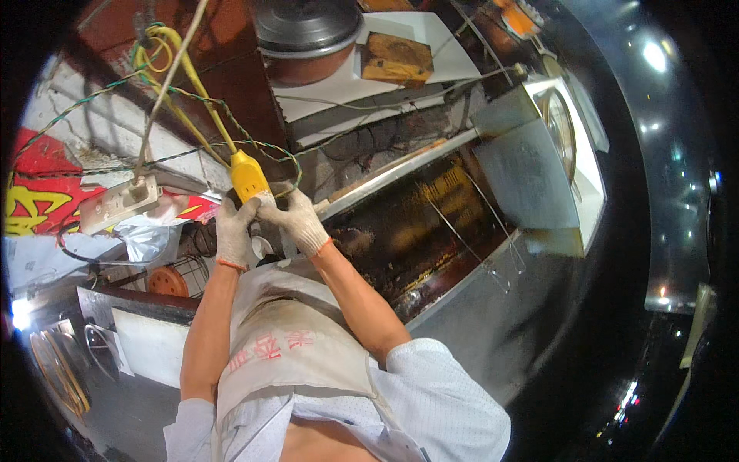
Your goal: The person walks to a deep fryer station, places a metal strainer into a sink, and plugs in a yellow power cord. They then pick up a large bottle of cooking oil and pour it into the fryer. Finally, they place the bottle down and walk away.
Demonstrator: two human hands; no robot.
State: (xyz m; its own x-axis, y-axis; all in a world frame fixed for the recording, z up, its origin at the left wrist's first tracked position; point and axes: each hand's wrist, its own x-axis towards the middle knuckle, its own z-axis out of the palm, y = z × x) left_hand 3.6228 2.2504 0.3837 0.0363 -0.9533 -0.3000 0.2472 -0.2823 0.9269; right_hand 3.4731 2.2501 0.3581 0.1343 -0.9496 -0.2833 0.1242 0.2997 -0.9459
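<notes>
A yellow extension socket [249, 176] with visible slots is held before my apron, its yellow cable [199, 81] running up and away. My left hand [235, 231], in a white knit glove with an orange cuff, grips the socket's lower left side. Gloved alike, my right hand [297, 222] closes on a whitish plug-like piece [266, 198] at the socket's lower end. A twisted green-and-yellow wire [297, 167] curves down to my right fingers. Glove and fingers hide how the piece and the socket meet.
A whitish power strip [121, 202] with a plug in it hangs at left, near a red-and-yellow banner [46, 190]. A dark open metal trough [427, 231] with thin metal skewers lies at right. Behind stand a lidded pot [309, 58] and a wooden block [397, 58].
</notes>
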